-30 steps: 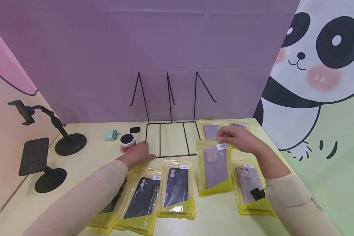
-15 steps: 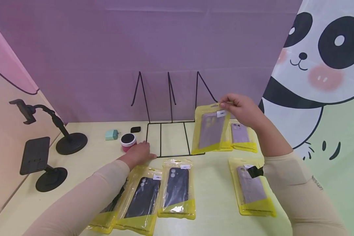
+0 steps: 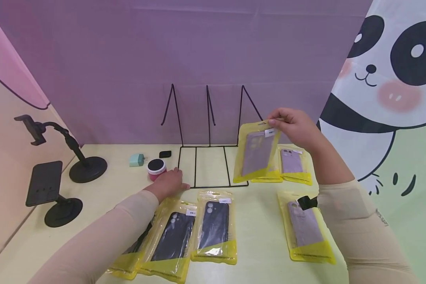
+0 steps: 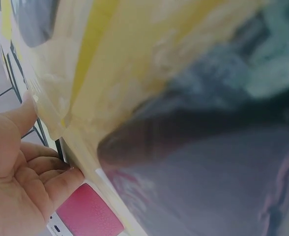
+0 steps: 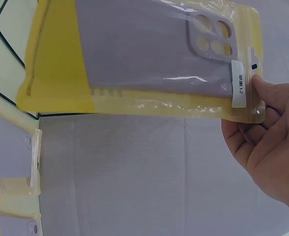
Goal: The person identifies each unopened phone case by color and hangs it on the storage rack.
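Note:
My right hand (image 3: pixel 296 128) pinches the top corner of a yellow-edged clear pouch with a lilac phone case (image 3: pixel 257 154) inside. The pouch hangs upright, with its hang hole close to the tip of the right hook of a black wire display rack (image 3: pixel 210 147). In the right wrist view, thumb and fingers grip the pouch (image 5: pixel 154 54) beside its white label. My left hand (image 3: pixel 168 183) holds the rack's front left corner, next to a pink jar (image 3: pixel 156 169). A bagged dark phone case (image 4: pixel 208 172) blurs much of the left wrist view.
Bagged black phone cases (image 3: pixel 214 227) lie in front of the rack. A bagged lilac case (image 3: pixel 305 225) lies at the right, others (image 3: pixel 292 161) behind. Two black phone stands (image 3: pixel 88 169) stand left. A mint charger (image 3: pixel 136 160) and small black object (image 3: pixel 165 154) lie near the jar.
My right hand has lifted the bagged lilac phone case from the table's front area up to the right hook. The left hand stays at the rack corner. The head view shifts slightly.

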`<state>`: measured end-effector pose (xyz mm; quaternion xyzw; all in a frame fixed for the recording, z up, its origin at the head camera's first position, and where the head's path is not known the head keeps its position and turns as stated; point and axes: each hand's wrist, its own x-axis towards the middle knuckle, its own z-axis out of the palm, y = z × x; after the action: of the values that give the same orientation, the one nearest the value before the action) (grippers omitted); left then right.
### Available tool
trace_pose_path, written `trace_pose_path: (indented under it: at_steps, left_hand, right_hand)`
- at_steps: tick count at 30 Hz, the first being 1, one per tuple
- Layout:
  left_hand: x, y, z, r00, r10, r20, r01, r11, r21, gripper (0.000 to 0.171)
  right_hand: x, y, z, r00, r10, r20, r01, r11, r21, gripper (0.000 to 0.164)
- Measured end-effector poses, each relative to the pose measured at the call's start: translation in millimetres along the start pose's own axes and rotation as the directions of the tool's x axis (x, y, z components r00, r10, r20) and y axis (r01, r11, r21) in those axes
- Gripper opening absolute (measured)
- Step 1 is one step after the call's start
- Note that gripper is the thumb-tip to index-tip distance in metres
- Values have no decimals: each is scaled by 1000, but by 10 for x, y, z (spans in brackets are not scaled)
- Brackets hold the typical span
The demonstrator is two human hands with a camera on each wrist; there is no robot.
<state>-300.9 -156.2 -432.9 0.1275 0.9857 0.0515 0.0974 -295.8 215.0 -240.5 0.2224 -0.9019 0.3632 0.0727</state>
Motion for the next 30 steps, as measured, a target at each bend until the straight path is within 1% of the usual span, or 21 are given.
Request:
trace_pose_path:
  at_steps: [3,7,12,15,21,26,30]
  left_hand:
    - [3,1,-11,1000,-7,11,7,1000,6,73]
    - [9,1,-2,1000,-10,27,10,1000,-7,76]
    - [-4,14,-15,999,-20,38,21,1000,-20,77]
    - [-9,24,-31,999,-19,37,19,1000,-20,77]
    - [-16,0,-23,999,-12,40,12,1000,-9,76]
    - [-18,5,-34,999,-20,51,21,1000,-18,77]
    - [-12,9,-42,998,-16,55,17,1000,-13,77]
  right_hand:
    - [16,4,-8,1000,10,2,-10,1000,-8,23]
    - [60,-2,-12,1000,25,-4,-25,999,-29,25]
    - [171,9,-4,999,49,-2,-49,997,-67,27]
    - [252,23,-8,997,81,-8,-82,994,-75,28]
    - [518,76,27,992,126,-8,-126,989,-82,32]
    - [786,91,53,986,164,2,-164,983,-77,35]
    - [994,104,67,986,166,-14,-166,983,-72,34]
